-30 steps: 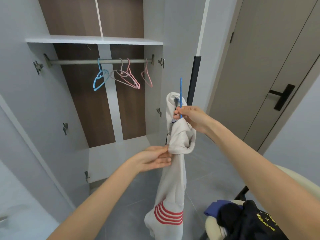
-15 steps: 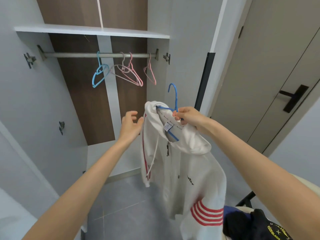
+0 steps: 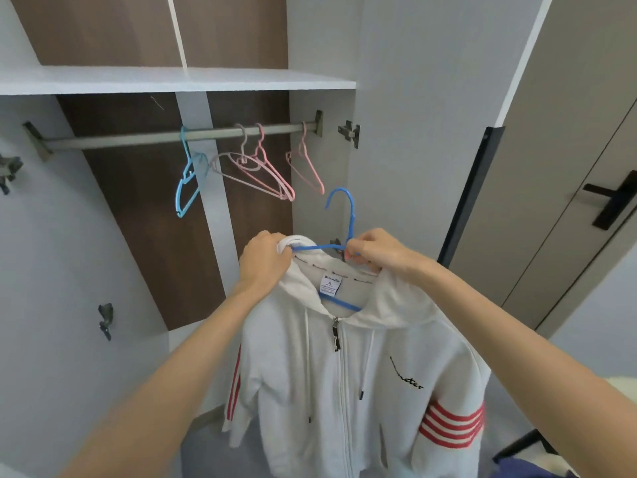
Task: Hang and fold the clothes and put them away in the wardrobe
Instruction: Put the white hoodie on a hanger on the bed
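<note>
View: head
Hoodie [image 3: 344, 374]: white, zipped, with red sleeve stripes. It hangs from a blue hanger [image 3: 350, 215] in front of the open wardrobe [image 3: 51, 236], held below the rail [image 3: 138, 139].
Blue hanger: hook upright and free, not on the rail. Its arms run inside the hoodie's neck.
Left hand [image 3: 265, 258]: fingers curled tight, gripping bunched hoodie fabric at the hanger's left end.
Right hand [image 3: 375, 251]: fingers curled, pinching the hanger at the foot of its hook, over the hoodie's right shoulder.
Rail: carries a light blue hanger [image 3: 188, 181], a grey one [image 3: 238, 167] and two pink ones [image 3: 272, 174], all bare.
Shelf [image 3: 172, 79]: white, directly above the rail.
Door [image 3: 568, 167]: on the right, with a black handle [image 3: 610, 198].
</note>
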`<state>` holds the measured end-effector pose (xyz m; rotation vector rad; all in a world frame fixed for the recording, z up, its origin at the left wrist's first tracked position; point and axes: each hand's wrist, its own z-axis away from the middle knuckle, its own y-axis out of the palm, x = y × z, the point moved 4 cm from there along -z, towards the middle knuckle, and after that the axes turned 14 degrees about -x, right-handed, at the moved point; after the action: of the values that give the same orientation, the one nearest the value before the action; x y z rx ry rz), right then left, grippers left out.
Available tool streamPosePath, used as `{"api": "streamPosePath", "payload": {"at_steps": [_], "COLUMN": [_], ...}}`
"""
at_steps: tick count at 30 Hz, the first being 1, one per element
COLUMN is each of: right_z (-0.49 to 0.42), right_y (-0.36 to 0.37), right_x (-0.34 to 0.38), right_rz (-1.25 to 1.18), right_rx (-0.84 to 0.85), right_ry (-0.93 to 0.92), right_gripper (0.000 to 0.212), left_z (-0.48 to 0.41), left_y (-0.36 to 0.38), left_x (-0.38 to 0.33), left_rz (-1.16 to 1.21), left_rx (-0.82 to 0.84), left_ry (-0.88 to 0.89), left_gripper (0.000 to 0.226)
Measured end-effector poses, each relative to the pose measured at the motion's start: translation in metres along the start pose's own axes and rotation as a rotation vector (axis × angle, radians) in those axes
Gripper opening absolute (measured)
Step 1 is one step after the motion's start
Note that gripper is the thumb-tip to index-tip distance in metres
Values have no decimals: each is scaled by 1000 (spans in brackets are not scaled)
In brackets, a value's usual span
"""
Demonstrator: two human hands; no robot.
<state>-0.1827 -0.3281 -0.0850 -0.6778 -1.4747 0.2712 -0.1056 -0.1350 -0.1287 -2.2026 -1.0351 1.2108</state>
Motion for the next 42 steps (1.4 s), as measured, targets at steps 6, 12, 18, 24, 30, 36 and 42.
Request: {"api": "streamPosePath", "payload": {"at_steps": [6, 12, 18, 24, 30, 36, 42], "right_z": [-40, -82, -126, -148, -157, -177, -207], "right_y": [32, 77, 134, 185, 228, 277, 331], "right_x": [14, 33, 63, 114, 153, 181, 216], "right_rz": [54, -197, -295, -267, -371, -558, -586], "right_rx": [166, 310, 593, 908, 981, 817, 785], "right_ry": [-35, 9, 62, -27, -56, 137, 198], "right_gripper": [19, 11, 24, 24, 21, 18, 13], "left_z": [-51, -102, -114, -106, -104, -105, -131], "left_y": [2, 1, -27, -63, -98, -112, -131], "left_x": [5, 55, 116, 165, 182, 210, 248], "left_rz": [58, 28, 180, 122, 15, 103, 104], "left_rx": [-159, -66, -15, -123, -141, -99, -203], "left_ry": [87, 10, -202, -408, -345, -533, -601], "left_gripper": [22, 34, 37, 46, 51, 46, 41]}}
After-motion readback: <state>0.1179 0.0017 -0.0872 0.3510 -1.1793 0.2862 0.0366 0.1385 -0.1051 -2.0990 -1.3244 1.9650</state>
